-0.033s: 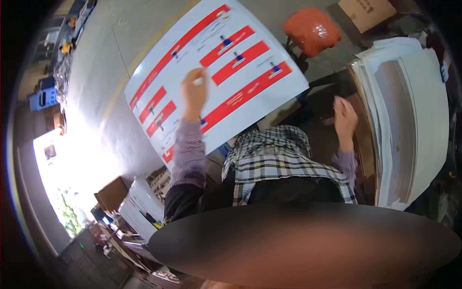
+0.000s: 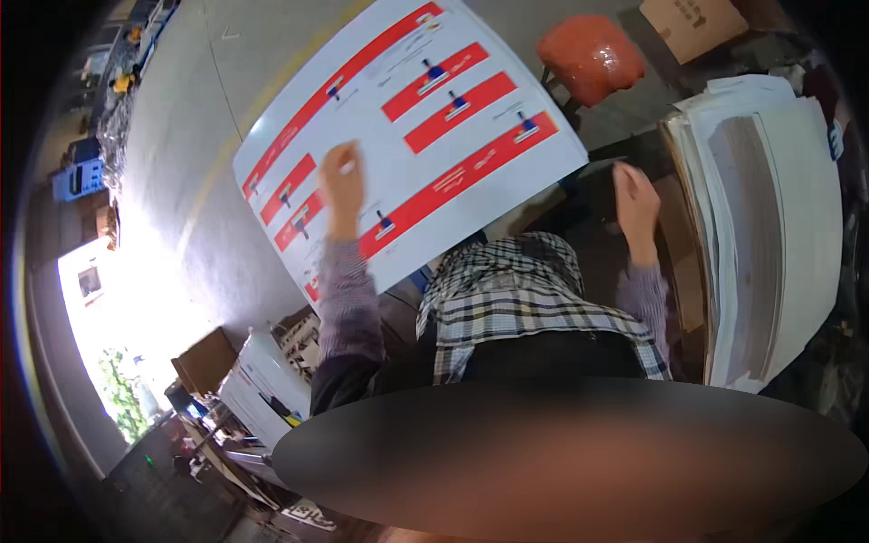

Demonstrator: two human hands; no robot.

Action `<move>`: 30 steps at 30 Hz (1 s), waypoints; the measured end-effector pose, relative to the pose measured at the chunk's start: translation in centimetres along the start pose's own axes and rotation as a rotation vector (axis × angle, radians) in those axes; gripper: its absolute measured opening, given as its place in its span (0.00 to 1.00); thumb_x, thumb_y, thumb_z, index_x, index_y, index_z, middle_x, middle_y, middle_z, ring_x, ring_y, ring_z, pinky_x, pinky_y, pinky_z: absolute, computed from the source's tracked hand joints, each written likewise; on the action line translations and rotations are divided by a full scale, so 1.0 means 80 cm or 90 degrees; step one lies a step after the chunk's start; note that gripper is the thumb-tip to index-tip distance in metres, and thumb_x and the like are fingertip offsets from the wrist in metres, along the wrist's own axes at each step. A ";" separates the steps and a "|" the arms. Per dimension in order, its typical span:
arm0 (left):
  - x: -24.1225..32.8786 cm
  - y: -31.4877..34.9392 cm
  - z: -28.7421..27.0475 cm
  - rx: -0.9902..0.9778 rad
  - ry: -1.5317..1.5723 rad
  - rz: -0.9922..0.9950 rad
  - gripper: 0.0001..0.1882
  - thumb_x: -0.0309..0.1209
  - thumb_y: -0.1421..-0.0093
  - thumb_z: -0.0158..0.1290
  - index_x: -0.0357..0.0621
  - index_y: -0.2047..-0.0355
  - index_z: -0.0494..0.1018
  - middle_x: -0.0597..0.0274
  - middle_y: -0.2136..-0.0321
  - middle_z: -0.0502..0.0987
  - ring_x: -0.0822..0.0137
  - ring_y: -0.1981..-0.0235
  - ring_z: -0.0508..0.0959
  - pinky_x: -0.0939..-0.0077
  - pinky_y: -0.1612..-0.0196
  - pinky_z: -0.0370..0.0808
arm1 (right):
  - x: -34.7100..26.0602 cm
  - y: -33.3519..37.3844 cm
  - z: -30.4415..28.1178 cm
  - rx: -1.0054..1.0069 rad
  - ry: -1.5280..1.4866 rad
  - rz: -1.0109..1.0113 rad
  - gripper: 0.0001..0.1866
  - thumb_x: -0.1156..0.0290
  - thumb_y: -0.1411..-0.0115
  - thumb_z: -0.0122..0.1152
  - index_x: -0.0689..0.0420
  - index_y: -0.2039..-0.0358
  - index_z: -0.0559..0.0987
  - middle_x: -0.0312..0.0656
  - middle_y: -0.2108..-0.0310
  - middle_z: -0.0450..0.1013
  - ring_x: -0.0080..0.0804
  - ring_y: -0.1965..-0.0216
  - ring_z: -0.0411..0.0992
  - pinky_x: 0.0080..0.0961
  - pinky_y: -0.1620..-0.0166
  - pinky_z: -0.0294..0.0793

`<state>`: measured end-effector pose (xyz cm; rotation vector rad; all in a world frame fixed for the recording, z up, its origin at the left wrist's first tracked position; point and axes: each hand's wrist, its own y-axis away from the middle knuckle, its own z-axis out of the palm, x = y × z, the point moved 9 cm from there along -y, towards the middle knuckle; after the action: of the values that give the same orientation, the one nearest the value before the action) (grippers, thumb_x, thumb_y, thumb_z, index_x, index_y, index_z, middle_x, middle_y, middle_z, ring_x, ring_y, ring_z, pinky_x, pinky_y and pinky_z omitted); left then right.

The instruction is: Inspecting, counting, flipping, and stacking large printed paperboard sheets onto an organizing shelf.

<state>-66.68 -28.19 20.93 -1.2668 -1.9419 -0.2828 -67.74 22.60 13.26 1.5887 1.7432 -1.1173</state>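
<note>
A large white printed sheet [image 2: 434, 226] with red bands and small blue figures lies in front of me, stacked on at least one more layer at its right edge. Over its left half hovers my left hand [image 2: 343, 185], fingers curled into a pinch; a small pale spot shows between them, sheet or object I cannot tell. My right hand [image 2: 637, 204] is beyond the sheet's right corner, above a dark surface. Its fingers are bent and pressed together, slightly blurred, and anything in them is hidden. A black-and-white checked cloth [image 2: 534, 308] covers my front.
At right stands a tall stack of white and brown sheets [image 2: 760, 235]. A stool with an orange-red covered seat [image 2: 591, 60] and a cardboard piece [image 2: 693, 25] are at the far right. A brown box [image 2: 205, 360] and white panel [image 2: 261, 389] sit at lower left.
My left hand has shifted left and a little nearer to me over the sheet. My right hand has moved slightly farther away, toward the sheet's right corner.
</note>
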 end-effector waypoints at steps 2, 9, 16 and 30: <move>-0.138 0.017 -0.106 -0.015 -0.227 -0.076 0.10 0.31 0.44 0.56 0.43 0.62 0.76 0.56 0.67 0.77 0.61 0.65 0.77 0.69 0.60 0.74 | -0.025 -0.051 0.089 -0.059 0.161 -0.010 0.14 0.67 0.42 0.57 0.62 0.59 0.76 0.49 0.68 0.73 0.48 0.64 0.72 0.36 0.59 0.71; -0.386 0.236 -0.310 0.088 -0.546 -0.345 0.22 0.39 0.48 0.57 0.36 0.56 0.73 0.49 0.66 0.77 0.52 0.64 0.77 0.62 0.60 0.73 | -0.013 -0.089 0.150 -0.206 0.507 0.042 0.18 0.57 0.42 0.57 0.61 0.65 0.77 0.48 0.63 0.71 0.48 0.58 0.71 0.46 0.60 0.71; -0.385 0.285 -0.252 -0.054 -0.291 -0.495 0.22 0.42 0.45 0.55 0.31 0.64 0.74 0.43 0.68 0.77 0.46 0.63 0.77 0.58 0.58 0.73 | -0.064 -0.074 0.169 -0.165 0.667 0.005 0.22 0.50 0.41 0.55 0.60 0.64 0.78 0.47 0.57 0.69 0.49 0.55 0.69 0.47 0.56 0.71; -0.297 0.244 -0.268 0.073 -0.522 -0.476 0.26 0.39 0.48 0.59 0.35 0.53 0.69 0.43 0.58 0.73 0.47 0.54 0.72 0.60 0.51 0.69 | 0.006 -0.088 0.168 -0.438 0.169 0.349 0.28 0.47 0.45 0.61 0.67 0.70 0.79 0.48 0.71 0.76 0.34 0.69 0.76 0.28 0.62 0.74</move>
<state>-34.96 -46.96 14.06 -0.5399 -3.0482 0.0056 -76.62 11.80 7.45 1.6331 1.4625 -0.0279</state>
